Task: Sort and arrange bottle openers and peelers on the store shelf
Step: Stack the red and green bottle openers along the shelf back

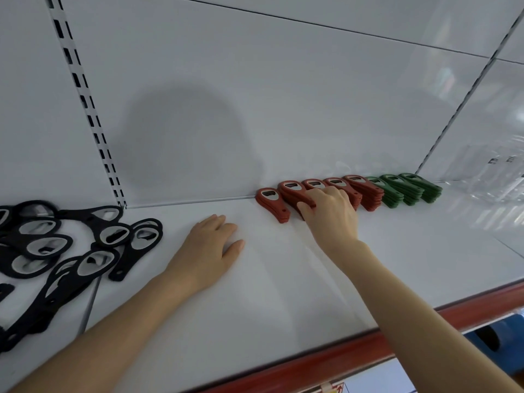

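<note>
I am watching both hands lying on the white shelf (283,279). The right hand (330,214) is reaching to the back wall, its fingers curled over a stack of red openers (295,191) and the thumb pressing that stack's near end, so it is gripping the stack. One more red stack (272,204) is sitting just left of this hand, other red stacks are standing under and just right of its fingers, and green openers (408,188) are continuing the row further right. The left hand (211,248) is resting flat and spread, holding nothing. Black openers (71,251) are lying in a loose heap well to its left.
</note>
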Demonstrator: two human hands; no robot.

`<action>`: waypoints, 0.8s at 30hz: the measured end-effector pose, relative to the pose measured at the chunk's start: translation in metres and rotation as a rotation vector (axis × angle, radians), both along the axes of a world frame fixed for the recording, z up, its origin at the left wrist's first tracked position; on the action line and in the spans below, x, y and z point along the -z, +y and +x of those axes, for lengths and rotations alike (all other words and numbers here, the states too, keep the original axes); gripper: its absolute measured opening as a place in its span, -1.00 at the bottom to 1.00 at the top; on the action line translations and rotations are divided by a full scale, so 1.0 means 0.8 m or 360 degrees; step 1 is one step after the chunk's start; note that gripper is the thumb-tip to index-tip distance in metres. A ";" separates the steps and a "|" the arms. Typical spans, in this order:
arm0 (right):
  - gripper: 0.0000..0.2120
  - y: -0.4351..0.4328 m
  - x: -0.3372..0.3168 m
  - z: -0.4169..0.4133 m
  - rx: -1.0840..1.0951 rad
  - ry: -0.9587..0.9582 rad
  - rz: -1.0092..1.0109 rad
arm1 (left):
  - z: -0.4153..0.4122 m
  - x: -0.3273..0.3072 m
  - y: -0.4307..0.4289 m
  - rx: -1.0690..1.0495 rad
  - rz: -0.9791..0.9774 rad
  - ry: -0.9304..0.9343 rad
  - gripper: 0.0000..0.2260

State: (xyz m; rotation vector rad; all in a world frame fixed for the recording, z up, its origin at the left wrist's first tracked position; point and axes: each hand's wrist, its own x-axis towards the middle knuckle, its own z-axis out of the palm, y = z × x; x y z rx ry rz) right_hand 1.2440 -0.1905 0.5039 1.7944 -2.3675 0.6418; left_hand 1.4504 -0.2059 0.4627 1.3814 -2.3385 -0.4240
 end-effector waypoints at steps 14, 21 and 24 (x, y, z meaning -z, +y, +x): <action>-0.78 -0.011 -0.001 0.003 -0.0073 -0.0105 -0.0443 | 0.000 -0.002 0.000 0.0046 -0.0047 -0.0003 -0.42; -0.75 -0.013 0.021 0.028 -0.0207 -0.0011 -0.0003 | 0.000 -0.001 0.001 0.0015 -0.0034 0.0006 -0.54; -0.74 -0.011 0.020 0.034 -0.0221 -0.0082 0.0021 | 0.000 0.000 -0.001 0.0003 -0.0047 0.0045 -0.59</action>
